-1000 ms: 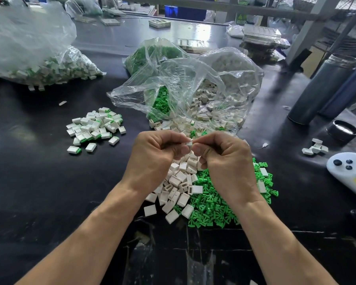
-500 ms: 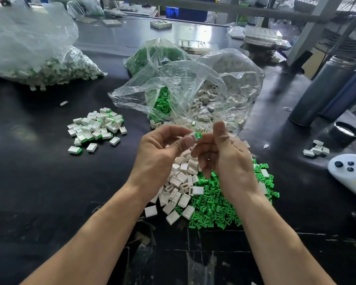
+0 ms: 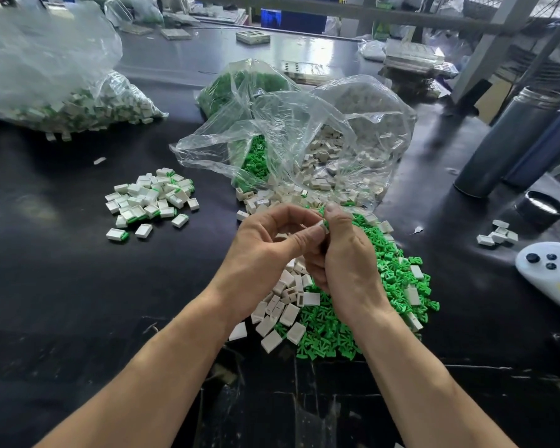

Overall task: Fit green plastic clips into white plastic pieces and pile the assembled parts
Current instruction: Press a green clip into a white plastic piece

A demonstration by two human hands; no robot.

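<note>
Glossy black table (image 3: pixel 46 286), cluttered workshop behind.

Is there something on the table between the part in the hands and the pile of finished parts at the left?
Nothing visible. The part is pinched between left hand and right hand; only bare black table lies toward the finished pile.

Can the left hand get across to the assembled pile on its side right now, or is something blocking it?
Probably yes. Only bare black table lies between the left hand and the assembled pile. But it is pinching the white piece together with the right hand.
</note>
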